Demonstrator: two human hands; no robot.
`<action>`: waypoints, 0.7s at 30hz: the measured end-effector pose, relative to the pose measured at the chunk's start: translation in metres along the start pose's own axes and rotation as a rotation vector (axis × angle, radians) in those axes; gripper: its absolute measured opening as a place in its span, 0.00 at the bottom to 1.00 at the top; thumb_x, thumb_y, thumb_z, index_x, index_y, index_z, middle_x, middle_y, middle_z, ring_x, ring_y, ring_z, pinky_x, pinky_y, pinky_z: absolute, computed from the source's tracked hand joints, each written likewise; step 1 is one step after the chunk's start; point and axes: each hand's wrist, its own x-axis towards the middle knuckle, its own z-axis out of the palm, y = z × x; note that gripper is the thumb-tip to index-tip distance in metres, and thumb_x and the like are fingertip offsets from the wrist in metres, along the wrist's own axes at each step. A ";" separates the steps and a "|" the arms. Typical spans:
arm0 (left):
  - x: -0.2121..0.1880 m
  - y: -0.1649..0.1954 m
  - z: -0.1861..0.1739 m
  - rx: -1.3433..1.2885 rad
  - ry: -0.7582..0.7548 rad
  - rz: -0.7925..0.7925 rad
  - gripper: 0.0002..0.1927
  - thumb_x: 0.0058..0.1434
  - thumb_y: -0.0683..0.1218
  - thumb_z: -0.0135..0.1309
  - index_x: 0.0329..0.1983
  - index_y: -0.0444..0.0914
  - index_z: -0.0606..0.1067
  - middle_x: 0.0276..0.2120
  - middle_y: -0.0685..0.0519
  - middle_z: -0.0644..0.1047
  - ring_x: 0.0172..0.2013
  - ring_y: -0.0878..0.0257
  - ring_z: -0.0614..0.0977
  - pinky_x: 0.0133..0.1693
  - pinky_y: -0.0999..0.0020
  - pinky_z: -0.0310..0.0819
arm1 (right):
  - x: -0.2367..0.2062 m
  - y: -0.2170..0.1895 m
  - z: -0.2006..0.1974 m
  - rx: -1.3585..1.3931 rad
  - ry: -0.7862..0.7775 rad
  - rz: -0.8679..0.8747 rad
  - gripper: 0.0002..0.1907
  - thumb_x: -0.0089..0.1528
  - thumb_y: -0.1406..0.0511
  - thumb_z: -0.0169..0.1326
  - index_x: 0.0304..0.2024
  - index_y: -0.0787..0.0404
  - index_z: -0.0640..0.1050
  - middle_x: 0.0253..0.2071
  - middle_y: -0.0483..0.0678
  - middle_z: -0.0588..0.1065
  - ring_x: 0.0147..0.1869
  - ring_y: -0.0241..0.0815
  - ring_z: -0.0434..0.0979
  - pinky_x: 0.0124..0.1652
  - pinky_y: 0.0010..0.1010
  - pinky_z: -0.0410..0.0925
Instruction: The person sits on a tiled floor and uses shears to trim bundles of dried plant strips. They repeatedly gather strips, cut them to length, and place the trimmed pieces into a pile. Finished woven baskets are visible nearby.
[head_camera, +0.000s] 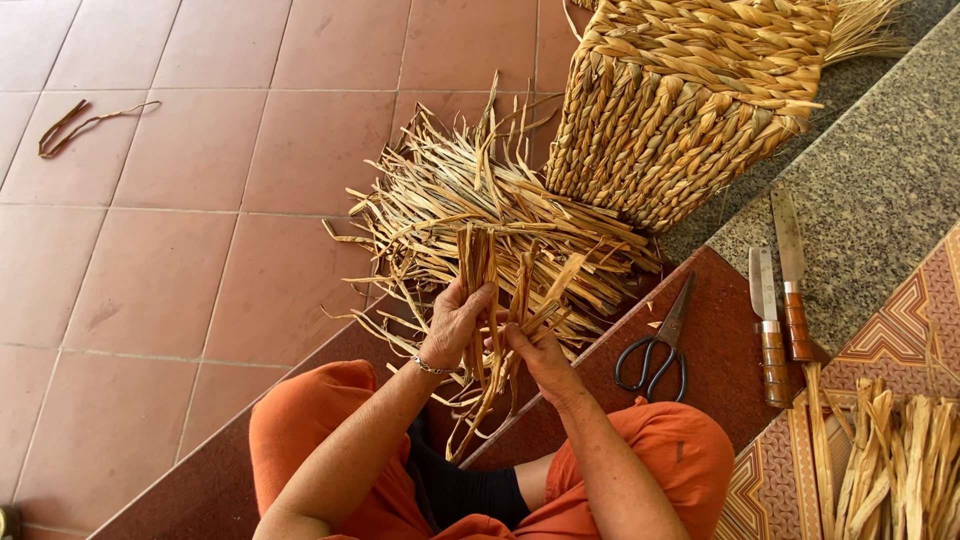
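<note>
At the far left a loose twisted strip (80, 122) of dried fibre lies alone on the red floor tiles (200, 250), well apart from everything else. Moving right, the left hand (455, 325), a thin bracelet at its wrist, is closed around a small bunch of dried flat strands (480, 270) held upright over the person's lap, above the orange trousers (320, 420). The right hand (540, 355) just beside it pinches the same strands lower down, fingers curled about them. These strands look light, dry and papery, stiff enough to stand above the grip yet likely to crease or split if bent sharply; they seem best taken near the middle of their length, where both hands now sit, since the frayed ends would slip apart. Directly behind the hands spreads a loose heap of straw (480, 210), its ends pointing every way and touching the held bunch, so stray pieces may snag. Above and to the right stands a woven basket (680, 100) of braided fibre, its base pressing on the heap. Further right, on the dark step (720, 330), lie black-handled scissors (655, 350), near the right forearm, then two knives with wooden handles (780, 320) side by side on the speckled stone ledge (870, 180). At the lower right a bundle of pale dried leaves (900, 460) rests on patterned tile.
</note>
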 end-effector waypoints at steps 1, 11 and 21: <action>0.000 0.000 -0.001 -0.004 -0.008 -0.022 0.12 0.69 0.48 0.55 0.49 0.36 0.74 0.31 0.55 0.77 0.33 0.62 0.86 0.35 0.66 0.85 | 0.000 0.000 -0.001 0.007 0.008 0.004 0.18 0.67 0.54 0.52 0.55 0.55 0.79 0.42 0.43 0.81 0.47 0.36 0.82 0.50 0.34 0.75; 0.000 -0.008 -0.001 0.263 -0.140 -0.078 0.15 0.60 0.42 0.63 0.49 0.36 0.77 0.37 0.51 0.82 0.34 0.65 0.85 0.38 0.65 0.86 | 0.004 0.021 -0.019 -0.037 -0.016 0.027 0.17 0.70 0.57 0.51 0.58 0.56 0.79 0.46 0.42 0.78 0.51 0.34 0.75 0.53 0.33 0.70; -0.002 -0.010 -0.002 0.191 -0.207 -0.039 0.10 0.67 0.44 0.57 0.49 0.36 0.76 0.38 0.51 0.84 0.41 0.65 0.86 0.44 0.67 0.84 | -0.004 -0.006 -0.008 -0.088 -0.185 -0.051 0.22 0.72 0.52 0.45 0.59 0.60 0.73 0.47 0.45 0.78 0.51 0.36 0.80 0.51 0.32 0.75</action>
